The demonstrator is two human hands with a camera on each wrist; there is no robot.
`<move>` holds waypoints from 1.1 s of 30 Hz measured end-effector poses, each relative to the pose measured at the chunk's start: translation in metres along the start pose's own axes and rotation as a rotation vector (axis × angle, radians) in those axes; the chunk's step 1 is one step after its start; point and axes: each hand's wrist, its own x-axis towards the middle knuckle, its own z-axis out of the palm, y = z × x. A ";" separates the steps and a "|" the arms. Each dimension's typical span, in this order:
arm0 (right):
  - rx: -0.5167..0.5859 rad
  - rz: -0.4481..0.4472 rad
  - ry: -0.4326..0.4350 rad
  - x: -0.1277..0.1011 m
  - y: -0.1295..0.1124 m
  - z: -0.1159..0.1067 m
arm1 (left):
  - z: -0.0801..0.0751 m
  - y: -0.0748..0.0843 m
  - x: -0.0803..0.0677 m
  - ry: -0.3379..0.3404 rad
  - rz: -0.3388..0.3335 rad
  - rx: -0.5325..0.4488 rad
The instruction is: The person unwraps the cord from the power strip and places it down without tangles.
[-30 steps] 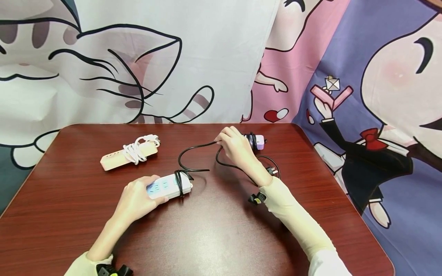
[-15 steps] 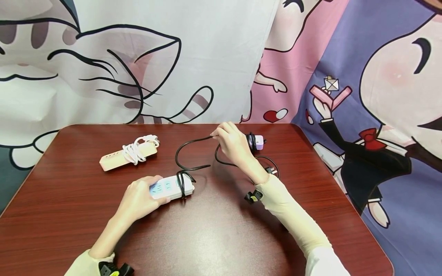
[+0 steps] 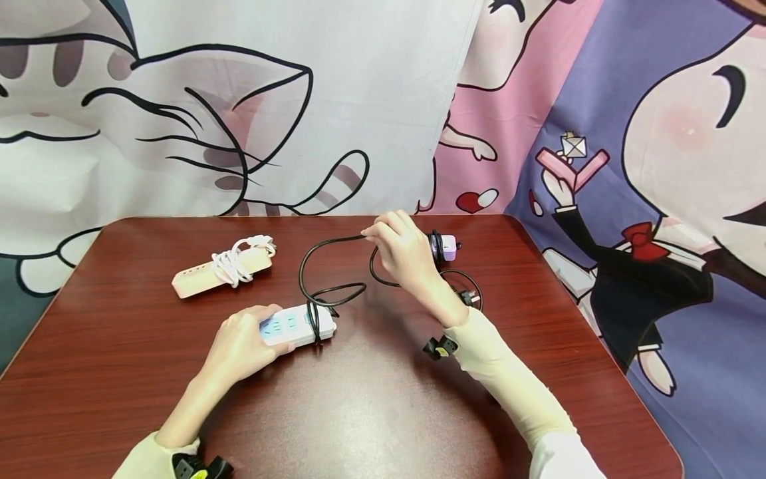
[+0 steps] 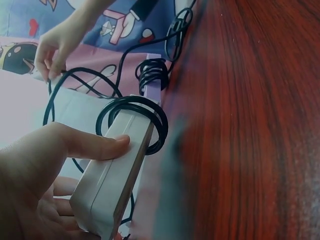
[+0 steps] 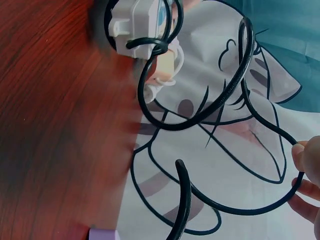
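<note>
Red-brown table (image 3: 371, 412) carries all items. Left hand (image 3: 239, 346) grips white power strip (image 3: 296, 324) at table centre, fingers and thumb curled round body; thumb (image 4: 95, 145) lies on top face. Black cord (image 3: 311, 266) coiled twice round strip's right end, then loops up to right hand (image 3: 407, 256), which pinches cord between fingertips above table. Pink power strip (image 3: 209, 273), wrapped in white cord, lies far left. Small purple adapter (image 3: 445, 246) sits just behind right hand.
</note>
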 end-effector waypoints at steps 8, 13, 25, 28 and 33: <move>0.015 -0.016 0.035 0.000 -0.011 -0.011 | -0.001 -0.001 0.001 0.003 -0.005 0.001; 0.010 -0.019 0.058 -0.003 -0.018 -0.017 | -0.002 -0.003 0.002 0.014 -0.012 0.005; 0.047 -0.115 0.070 -0.011 -0.030 -0.031 | -0.005 -0.007 0.002 0.057 -0.050 -0.002; 0.055 -0.154 0.053 -0.015 -0.030 -0.034 | -0.008 -0.009 0.001 0.072 -0.065 -0.004; 0.052 -0.188 -0.018 -0.026 -0.026 -0.037 | -0.013 -0.011 0.000 0.089 -0.085 0.006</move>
